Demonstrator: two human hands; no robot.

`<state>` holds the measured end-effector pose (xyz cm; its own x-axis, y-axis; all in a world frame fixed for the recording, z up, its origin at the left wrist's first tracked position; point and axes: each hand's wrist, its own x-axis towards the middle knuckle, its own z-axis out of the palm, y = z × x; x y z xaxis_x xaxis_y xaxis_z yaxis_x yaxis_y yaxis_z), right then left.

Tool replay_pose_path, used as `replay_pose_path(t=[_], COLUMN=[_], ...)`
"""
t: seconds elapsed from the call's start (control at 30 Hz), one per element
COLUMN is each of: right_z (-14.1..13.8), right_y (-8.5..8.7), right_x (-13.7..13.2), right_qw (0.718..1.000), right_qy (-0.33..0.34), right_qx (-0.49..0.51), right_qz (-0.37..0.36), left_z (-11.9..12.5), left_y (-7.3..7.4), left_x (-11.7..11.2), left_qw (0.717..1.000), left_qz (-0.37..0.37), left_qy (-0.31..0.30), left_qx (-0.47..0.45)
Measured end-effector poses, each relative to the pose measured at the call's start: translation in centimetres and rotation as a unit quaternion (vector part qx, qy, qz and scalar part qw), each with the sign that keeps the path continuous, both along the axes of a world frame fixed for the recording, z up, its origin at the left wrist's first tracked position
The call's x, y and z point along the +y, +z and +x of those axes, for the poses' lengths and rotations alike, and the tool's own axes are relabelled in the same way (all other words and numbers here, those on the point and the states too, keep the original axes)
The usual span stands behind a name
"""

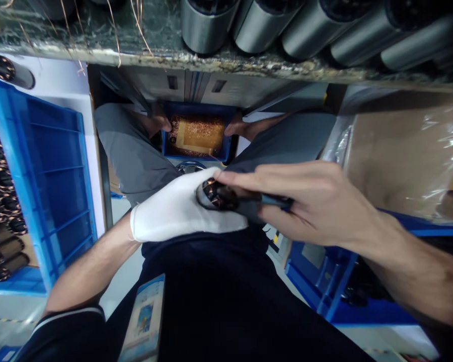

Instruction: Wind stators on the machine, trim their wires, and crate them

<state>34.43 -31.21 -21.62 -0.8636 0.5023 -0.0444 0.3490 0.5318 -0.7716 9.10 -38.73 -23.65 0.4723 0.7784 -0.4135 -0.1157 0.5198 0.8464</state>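
Observation:
My left hand (177, 208), in a white glove, is wrapped round a metal motor stator (206, 195) in front of my lap. Copper windings show at the stator's open end, which faces right. My bare right hand (313, 203) grips dark-handled pliers (264, 198), blurred by motion. The jaws of the pliers are at the wound end of the stator; whether they close on a wire I cannot tell. One finger of the right hand reaches close to the stator's upper rim.
Several metal cylinders (210, 27) stand on the worn bench edge (166, 59) ahead, where loose copper wires hang down. At left, a blue crate (56, 166) holds many wound parts. A floor bin (196, 106) contains copper scraps. Plastic-wrapped cardboard (396, 156) lies right, above another blue crate (343, 286).

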Motion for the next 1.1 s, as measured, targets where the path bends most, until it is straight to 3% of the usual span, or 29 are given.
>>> replay_pose_path(t=[0.13,0.23,0.4,0.53,0.6,0.67,0.73,0.8,0.87,0.93,1.0,1.03,1.1], right_z=[-0.4,-0.4,0.0,0.3,0.3,0.2,0.0,-0.2,-0.6,-1.0,-1.3,-1.3,-1.1], right_y=[-0.8,-0.7,-0.3,-0.3,-0.4,-0.8,-1.4,-2.2,-3.0,-3.8,-4.2,-4.3,-4.2], right_x=[0.4,0.3,-0.2,-0.7,-0.6,-0.1,0.4,0.7,0.5,-0.1,-0.8,-0.9,-0.8], right_qw=[0.999,0.998,0.991,0.989,0.992,0.997,0.997,0.995,0.992,0.99,0.986,0.983,0.968], right_qy=[-0.038,-0.022,0.005,0.006,0.005,0.001,-0.009,-0.033,-0.062,-0.083,-0.091,-0.095,-0.104], right_qx=[-0.031,-0.044,-0.069,-0.079,-0.081,-0.073,-0.067,-0.062,-0.039,0.019,0.065,0.078,0.082], right_qz=[-0.001,0.042,0.116,0.127,0.092,0.024,-0.038,-0.077,-0.099,-0.112,-0.122,-0.138,-0.214], left_z=[0.8,1.6,2.3,2.5,2.5,2.4,2.2,2.2,2.5,3.0,3.5,3.6,3.3], left_y=[-0.5,0.1,0.8,0.3,-0.2,-0.9,-1.6,-2.2,-2.7,-2.9,-3.0,-2.9,-2.8], left_x=[0.3,0.5,0.4,0.0,0.0,0.0,0.1,0.1,0.0,-0.3,-0.9,-1.3,-2.2], left_qw=[0.97,0.936,0.893,0.885,0.898,0.929,0.971,0.993,0.974,0.943,0.934,0.943,0.978], left_qz=[0.118,0.15,0.2,0.206,0.193,0.153,0.068,-0.062,-0.188,-0.266,-0.278,-0.253,-0.137], left_qy=[0.061,0.047,0.01,-0.006,-0.006,0.014,0.045,0.074,0.105,0.131,0.131,0.123,0.117], left_qx=[0.201,0.315,0.403,0.418,0.395,0.337,0.226,0.074,-0.066,-0.152,-0.184,-0.179,-0.1])
